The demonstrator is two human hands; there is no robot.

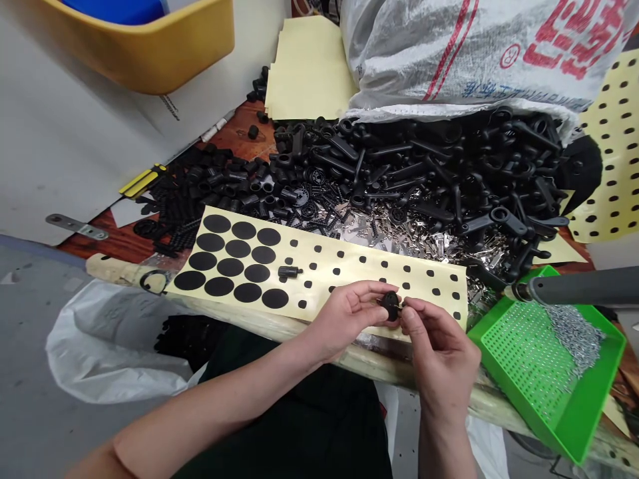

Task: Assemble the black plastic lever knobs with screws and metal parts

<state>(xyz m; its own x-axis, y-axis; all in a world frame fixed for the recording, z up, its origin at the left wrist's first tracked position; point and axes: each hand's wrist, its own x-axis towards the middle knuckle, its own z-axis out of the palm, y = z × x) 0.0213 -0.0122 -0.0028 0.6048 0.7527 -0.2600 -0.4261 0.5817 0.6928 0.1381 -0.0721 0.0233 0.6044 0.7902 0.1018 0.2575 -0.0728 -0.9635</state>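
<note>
My left hand (352,306) pinches a small round black plastic part (390,305) between thumb and fingers, just above the front edge of the bench. Close against its right side, my right hand (439,339) has thumb and forefinger pressed together on something thin and tiny that I cannot make out. Under both hands lies a pale yellow sticker sheet (344,289) with big black discs (248,293) on its left and small black dots over the rest. A short black cylinder with a narrow tip (290,271) rests on that sheet, left of my hands.
Black crank-like handles (414,166) are heaped at the back, with small metal clips (399,229) before them and black caps (239,183) leftward. A green tray (574,426) of small screws stands right, below a grey bar (589,287). A white sack (469,53) and yellow bin (194,40) are behind.
</note>
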